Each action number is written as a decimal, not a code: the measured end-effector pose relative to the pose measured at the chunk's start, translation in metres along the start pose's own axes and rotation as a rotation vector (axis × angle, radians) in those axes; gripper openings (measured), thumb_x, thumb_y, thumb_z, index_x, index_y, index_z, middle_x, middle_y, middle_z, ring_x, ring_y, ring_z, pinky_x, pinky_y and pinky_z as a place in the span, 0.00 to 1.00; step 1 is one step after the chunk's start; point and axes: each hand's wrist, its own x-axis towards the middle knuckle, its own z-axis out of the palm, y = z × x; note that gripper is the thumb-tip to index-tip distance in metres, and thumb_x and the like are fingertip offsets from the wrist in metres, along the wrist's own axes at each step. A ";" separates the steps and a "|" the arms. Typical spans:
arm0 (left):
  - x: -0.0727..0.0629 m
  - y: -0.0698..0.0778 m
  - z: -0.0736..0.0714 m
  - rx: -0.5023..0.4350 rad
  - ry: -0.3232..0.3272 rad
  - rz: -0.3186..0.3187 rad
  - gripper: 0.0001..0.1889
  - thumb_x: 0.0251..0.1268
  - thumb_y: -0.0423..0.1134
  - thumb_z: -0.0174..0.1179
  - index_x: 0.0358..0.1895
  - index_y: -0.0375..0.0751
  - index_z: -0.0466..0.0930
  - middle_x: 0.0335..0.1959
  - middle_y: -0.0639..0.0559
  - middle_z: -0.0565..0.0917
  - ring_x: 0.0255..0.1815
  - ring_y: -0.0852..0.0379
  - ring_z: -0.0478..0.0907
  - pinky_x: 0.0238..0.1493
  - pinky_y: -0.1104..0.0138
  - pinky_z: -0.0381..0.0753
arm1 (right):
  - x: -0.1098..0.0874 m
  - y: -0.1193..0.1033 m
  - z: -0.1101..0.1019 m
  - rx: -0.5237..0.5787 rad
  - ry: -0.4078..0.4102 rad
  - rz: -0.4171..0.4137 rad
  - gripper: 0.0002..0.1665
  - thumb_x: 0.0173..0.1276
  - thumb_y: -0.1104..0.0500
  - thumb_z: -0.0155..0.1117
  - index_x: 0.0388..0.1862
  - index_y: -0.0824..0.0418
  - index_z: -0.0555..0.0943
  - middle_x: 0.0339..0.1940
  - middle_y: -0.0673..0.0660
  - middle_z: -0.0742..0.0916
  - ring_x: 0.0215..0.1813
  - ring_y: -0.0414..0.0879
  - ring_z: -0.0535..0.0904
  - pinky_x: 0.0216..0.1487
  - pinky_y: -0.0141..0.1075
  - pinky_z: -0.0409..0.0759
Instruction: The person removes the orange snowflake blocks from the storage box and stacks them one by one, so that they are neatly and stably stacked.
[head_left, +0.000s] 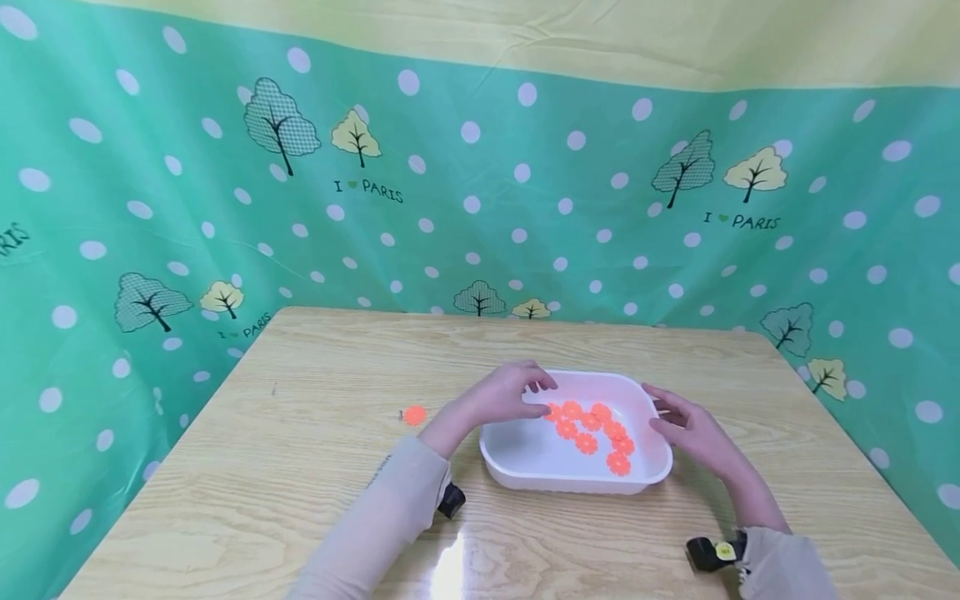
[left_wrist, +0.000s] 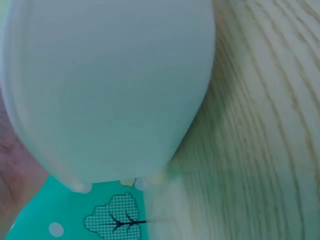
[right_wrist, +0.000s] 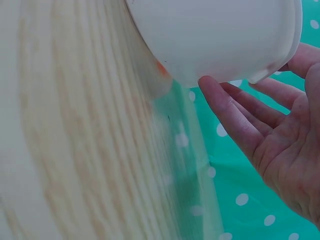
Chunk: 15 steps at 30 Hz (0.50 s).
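A white plastic tub stands on the table with several orange flower-shaped pieces inside, gathered toward its right half. My left hand is over the tub's left side, thumb and fingers apart. Its thumb tip overlaps the leftmost orange piece in the head view. At the right end of the tub, my right hand grips the rim. The right wrist view shows those fingers against the outer wall and the thumb over the rim. In the left wrist view, the tub's outer wall hides most of the left hand.
One more orange flower-shaped piece lies on the wooden table, left of the tub, with a small dark mark beside it. A green dotted curtain hangs behind the table and along its sides. Both wrists wear black cameras.
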 end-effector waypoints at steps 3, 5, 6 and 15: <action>0.002 0.000 0.004 -0.001 -0.018 -0.003 0.20 0.55 0.44 0.63 0.52 0.43 0.77 0.48 0.50 0.79 0.46 0.57 0.76 0.45 0.73 0.74 | 0.000 0.000 0.000 -0.003 0.001 0.009 0.34 0.67 0.51 0.54 0.69 0.60 0.60 0.57 0.68 0.73 0.54 0.60 0.73 0.39 0.31 0.78; 0.004 0.001 0.007 0.009 -0.029 -0.009 0.21 0.55 0.44 0.63 0.53 0.44 0.76 0.48 0.52 0.78 0.47 0.59 0.75 0.44 0.73 0.74 | 0.000 0.000 0.000 -0.001 0.001 0.013 0.34 0.67 0.51 0.55 0.69 0.59 0.60 0.57 0.68 0.73 0.54 0.60 0.73 0.39 0.31 0.78; 0.004 0.001 0.009 0.020 -0.034 -0.012 0.21 0.55 0.45 0.63 0.53 0.45 0.76 0.48 0.53 0.78 0.47 0.59 0.75 0.44 0.73 0.74 | -0.001 0.000 0.000 0.000 0.000 0.015 0.34 0.66 0.50 0.55 0.69 0.59 0.60 0.57 0.68 0.73 0.54 0.60 0.73 0.39 0.31 0.78; 0.011 0.002 0.015 0.052 -0.062 -0.055 0.20 0.56 0.45 0.62 0.53 0.48 0.76 0.50 0.55 0.79 0.47 0.61 0.76 0.45 0.73 0.74 | 0.000 0.000 0.001 0.011 -0.001 0.005 0.34 0.67 0.51 0.55 0.68 0.60 0.60 0.57 0.68 0.74 0.54 0.60 0.72 0.40 0.31 0.78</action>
